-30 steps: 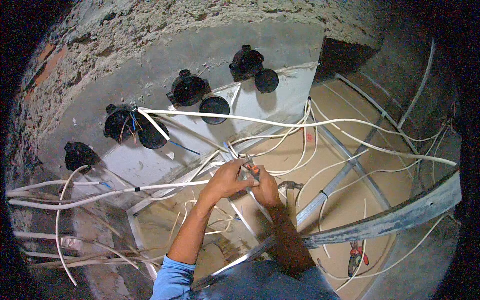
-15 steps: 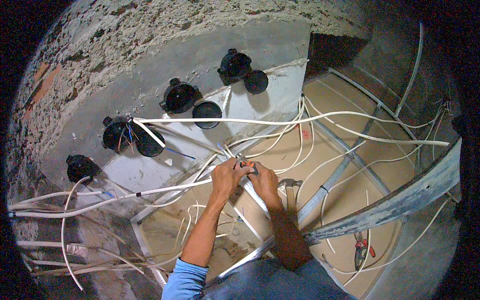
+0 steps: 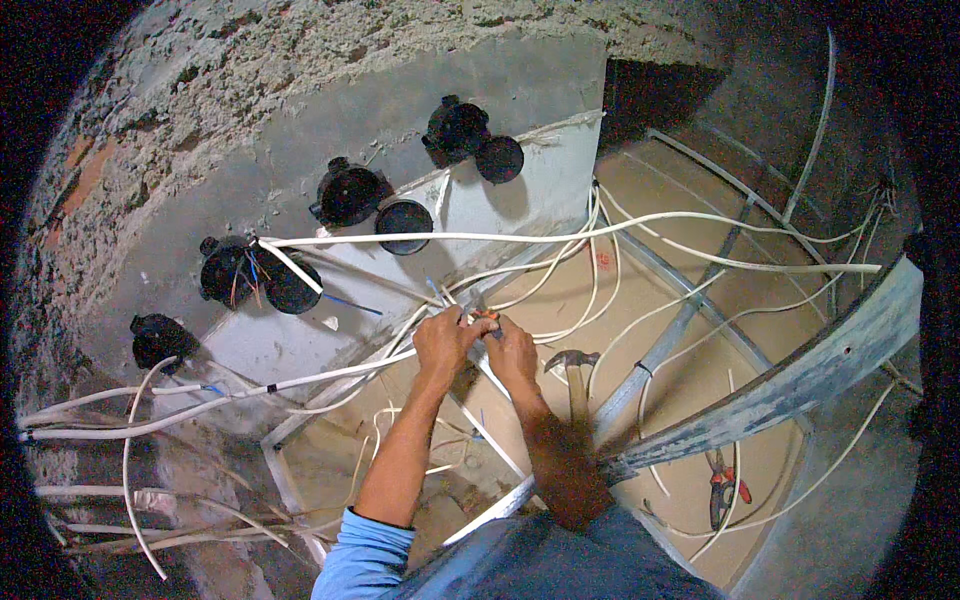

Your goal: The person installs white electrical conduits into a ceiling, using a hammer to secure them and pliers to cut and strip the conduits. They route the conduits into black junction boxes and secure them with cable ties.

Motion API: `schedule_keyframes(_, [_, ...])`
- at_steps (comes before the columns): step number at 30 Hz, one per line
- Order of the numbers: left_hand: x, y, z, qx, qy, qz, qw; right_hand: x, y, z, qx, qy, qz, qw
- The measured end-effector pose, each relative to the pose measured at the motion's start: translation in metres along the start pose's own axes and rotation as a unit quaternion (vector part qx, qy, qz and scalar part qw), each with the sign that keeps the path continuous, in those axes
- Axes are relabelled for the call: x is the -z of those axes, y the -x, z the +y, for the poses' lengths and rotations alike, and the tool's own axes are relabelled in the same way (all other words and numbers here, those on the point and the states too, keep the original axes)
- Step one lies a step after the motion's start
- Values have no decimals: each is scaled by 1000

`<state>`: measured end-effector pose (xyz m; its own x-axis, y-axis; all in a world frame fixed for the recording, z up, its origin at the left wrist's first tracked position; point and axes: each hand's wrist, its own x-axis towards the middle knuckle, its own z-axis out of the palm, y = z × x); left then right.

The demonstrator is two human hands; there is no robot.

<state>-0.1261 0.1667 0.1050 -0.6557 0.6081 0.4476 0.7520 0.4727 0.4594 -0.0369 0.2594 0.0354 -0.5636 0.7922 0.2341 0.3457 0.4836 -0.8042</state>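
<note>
My left hand [image 3: 440,345] is closed round a white cable [image 3: 340,375] that comes in from the left. Short cable ends [image 3: 445,294] stick up just beyond its knuckles. Close beside it, my right hand [image 3: 512,352] grips a small plier-like tool [image 3: 486,316] with orange and grey parts. The tool's jaws meet the cable near the left thumb, but the fingers hide the exact contact. Behind the hands, several round black boxes [image 3: 348,192] sit in the wall, one with thin coloured wires [image 3: 254,275] coming out.
A hammer [image 3: 577,385] lies right of my right forearm. Red-handled pliers [image 3: 727,490] rest farther right on the tan board [image 3: 640,300]. A curved metal strip [image 3: 780,380] crosses at right. Long white cables [image 3: 560,233] span the space over metal framing [image 3: 665,345].
The view has shifted slightly, so the scene sits a little farther left. Both hands stay together on the cable and tool, with only a small shift of the fingers.
</note>
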Motion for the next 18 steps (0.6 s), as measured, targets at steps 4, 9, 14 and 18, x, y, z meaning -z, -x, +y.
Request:
schedule_keyframes(4, [-1, 17, 0, 19, -12, 47, 999, -6, -35, 9, -150, -193, 135, 960])
schedule_keyframes(9, [23, 41, -21, -153, 170, 83, 970, 46, -10, -5, -157, -504, -48, 848])
schedule_keyframes(14, [14, 55, -24, -114, 346, 116, 924, 68, 39, -31, -70, -534, -189, 821])
schedule_keyframes(18, [17, 70, -22, 28, 358, 66, 931, 86, 60, -43, -33, -236, -283, 929])
